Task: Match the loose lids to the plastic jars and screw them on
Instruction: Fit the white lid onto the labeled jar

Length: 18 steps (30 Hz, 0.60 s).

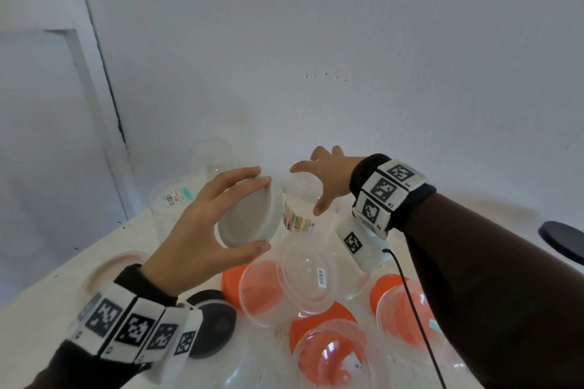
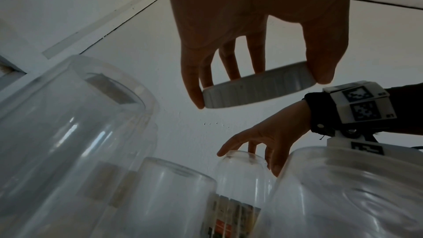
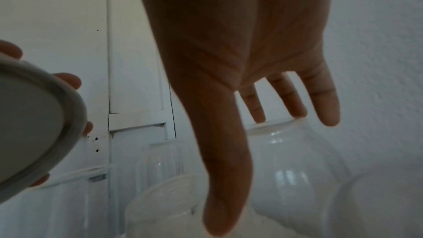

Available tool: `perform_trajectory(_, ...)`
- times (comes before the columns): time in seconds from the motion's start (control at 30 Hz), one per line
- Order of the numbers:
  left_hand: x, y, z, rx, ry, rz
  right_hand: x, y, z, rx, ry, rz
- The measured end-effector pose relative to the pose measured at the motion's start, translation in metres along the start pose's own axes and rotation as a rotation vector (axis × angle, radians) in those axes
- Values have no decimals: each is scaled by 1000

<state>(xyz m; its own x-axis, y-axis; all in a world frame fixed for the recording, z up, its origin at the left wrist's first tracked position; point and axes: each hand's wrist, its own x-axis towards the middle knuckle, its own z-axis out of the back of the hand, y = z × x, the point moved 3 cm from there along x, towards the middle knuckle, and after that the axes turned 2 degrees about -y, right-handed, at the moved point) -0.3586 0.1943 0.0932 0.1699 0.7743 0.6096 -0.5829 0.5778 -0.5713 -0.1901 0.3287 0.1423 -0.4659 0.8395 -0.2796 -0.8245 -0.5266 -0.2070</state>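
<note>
A white ribbed lid (image 1: 251, 213) is gripped by its rim in the left hand (image 1: 202, 224), held above the table. The right hand (image 1: 328, 177), fingers spread wide, is placed over an upturned clear jar (image 2: 242, 173), fingertips touching its base.

White ribbed lid (image 1: 251, 213). Clear jars, several upside down on orange lids (image 1: 322, 322); one clear jar (image 1: 297, 215) with multicoloured label. Black lid (image 1: 215, 322) near left wristband. Wristbands (image 1: 387, 191) white with black-and-white square marker patterns over black cuffs. Sleeves dark brown. Tabletop (image 1: 47, 309) off-white. Wall (image 1: 316, 41) pale grey-white.
</note>
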Motion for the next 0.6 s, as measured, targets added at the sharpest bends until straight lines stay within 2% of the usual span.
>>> perform_trajectory(0.37, 0, -1, -1, 5, 2, -5, -5, 7, 1, 115, -52, 17)
perform_trajectory(0.6, -1, -11, 8, 33, -12, -38, -25, 3, 10, 146, -237, 28)
